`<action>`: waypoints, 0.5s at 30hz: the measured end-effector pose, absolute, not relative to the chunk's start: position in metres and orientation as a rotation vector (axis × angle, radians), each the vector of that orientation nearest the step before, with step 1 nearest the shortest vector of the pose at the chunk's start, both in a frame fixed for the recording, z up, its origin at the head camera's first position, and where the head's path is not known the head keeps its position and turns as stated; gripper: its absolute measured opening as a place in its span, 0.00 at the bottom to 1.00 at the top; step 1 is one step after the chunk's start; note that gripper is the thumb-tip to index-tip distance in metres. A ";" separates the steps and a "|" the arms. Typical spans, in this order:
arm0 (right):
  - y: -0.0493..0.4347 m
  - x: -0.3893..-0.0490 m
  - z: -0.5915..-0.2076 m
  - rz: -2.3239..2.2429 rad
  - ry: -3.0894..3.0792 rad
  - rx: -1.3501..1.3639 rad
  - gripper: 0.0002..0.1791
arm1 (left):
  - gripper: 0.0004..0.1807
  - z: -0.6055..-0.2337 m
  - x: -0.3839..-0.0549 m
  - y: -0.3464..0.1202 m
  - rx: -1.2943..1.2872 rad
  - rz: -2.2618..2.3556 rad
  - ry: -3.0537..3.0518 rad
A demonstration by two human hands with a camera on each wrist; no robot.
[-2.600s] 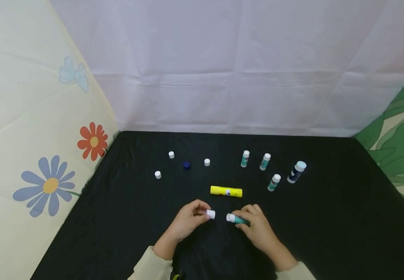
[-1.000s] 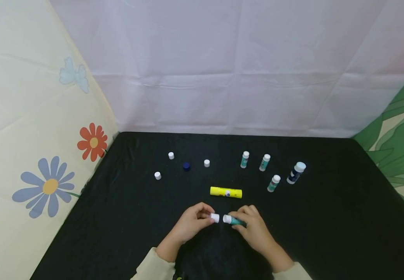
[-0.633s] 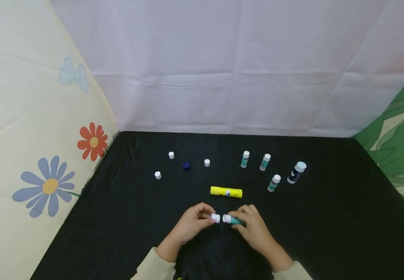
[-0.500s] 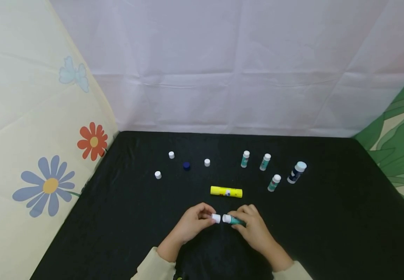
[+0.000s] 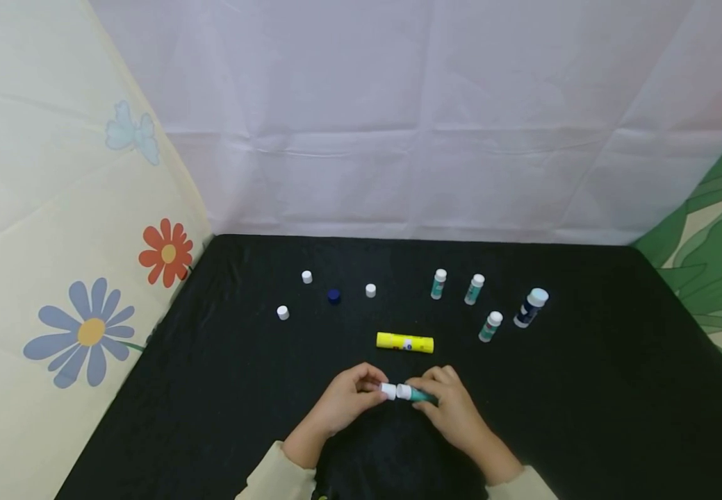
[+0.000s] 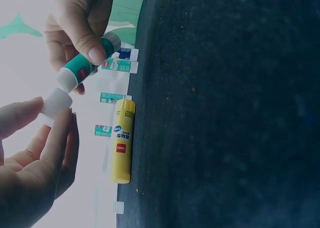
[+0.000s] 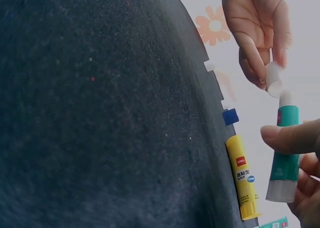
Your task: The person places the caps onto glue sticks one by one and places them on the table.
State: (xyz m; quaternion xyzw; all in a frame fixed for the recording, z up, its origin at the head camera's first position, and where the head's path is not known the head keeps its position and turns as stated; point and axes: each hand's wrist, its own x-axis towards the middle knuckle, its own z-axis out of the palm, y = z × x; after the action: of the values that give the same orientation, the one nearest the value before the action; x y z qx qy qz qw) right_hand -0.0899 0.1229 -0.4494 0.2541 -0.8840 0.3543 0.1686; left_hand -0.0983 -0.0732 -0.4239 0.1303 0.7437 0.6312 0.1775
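In the head view my left hand [image 5: 348,401] pinches a white cap [image 5: 388,391] between thumb and fingers. My right hand [image 5: 453,410] grips a teal glue stick [image 5: 420,395] lying sideways, its white end facing the cap. Seen from the left wrist, the cap [image 6: 56,104] lines up with the uncapped end of the glue stick [image 6: 76,69]. In the right wrist view the cap [image 7: 273,80] sits right at the glue stick's [image 7: 286,168] pale tip; whether they touch I cannot tell. Just beyond both hands a yellow glue stick [image 5: 405,342] lies on its side.
On the black tabletop [image 5: 223,403], white caps [image 5: 283,312] and a dark blue cap [image 5: 333,296] are spread at the back left. Teal glue sticks [image 5: 438,284] and a larger navy one [image 5: 530,307] stand upright at the back right. A white cloth [image 5: 398,139] hangs behind.
My left hand has moved right with the cap, and my right hand slightly left with the teal glue stick. The gap between cap and stick has nearly closed. Everything else stays put.
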 end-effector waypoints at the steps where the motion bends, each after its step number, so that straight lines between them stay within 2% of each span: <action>1: 0.123 -0.090 -0.449 1.007 -2.513 0.722 0.19 | 0.08 -0.425 -0.098 -0.073 0.369 1.788 2.105; 15: 0.121 -0.089 -0.449 1.016 -2.516 0.721 0.19 | 0.07 -0.405 -0.093 -0.071 0.359 1.765 2.114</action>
State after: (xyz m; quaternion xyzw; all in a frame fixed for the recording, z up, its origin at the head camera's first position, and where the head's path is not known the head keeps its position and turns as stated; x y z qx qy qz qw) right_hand -0.0888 0.1207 -0.4491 0.2531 -0.8837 0.3568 0.1665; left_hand -0.0930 -0.0712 -0.4052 0.1271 0.7485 0.6251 0.1813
